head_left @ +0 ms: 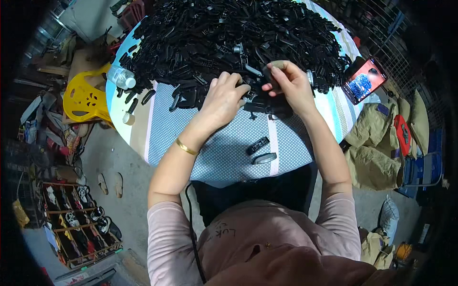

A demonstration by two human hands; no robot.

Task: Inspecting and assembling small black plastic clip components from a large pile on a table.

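Observation:
A big heap of small black plastic parts (200, 43), some looking like clips or buckles, covers the far part of the round table. My left hand (223, 97) is at the heap's near edge, its fingers curled in among dark pieces; what they grip, if anything, is hidden. To its right, my right hand (292, 86) is raised a little, thumb and forefinger pinched on a small dark part whose kind I cannot make out. Nearer me on the dotted cloth (214, 148) lie a black slotted part (258, 146) and a black curved part (264, 158), side by side.
At the table's left are a clear plastic bottle (120, 77) and a small round container (128, 118). A lit phone (365, 81) stands at the right edge. Beyond the table are a yellow chair (86, 97), tan sacks (374, 143) and a shoe rack (81, 224).

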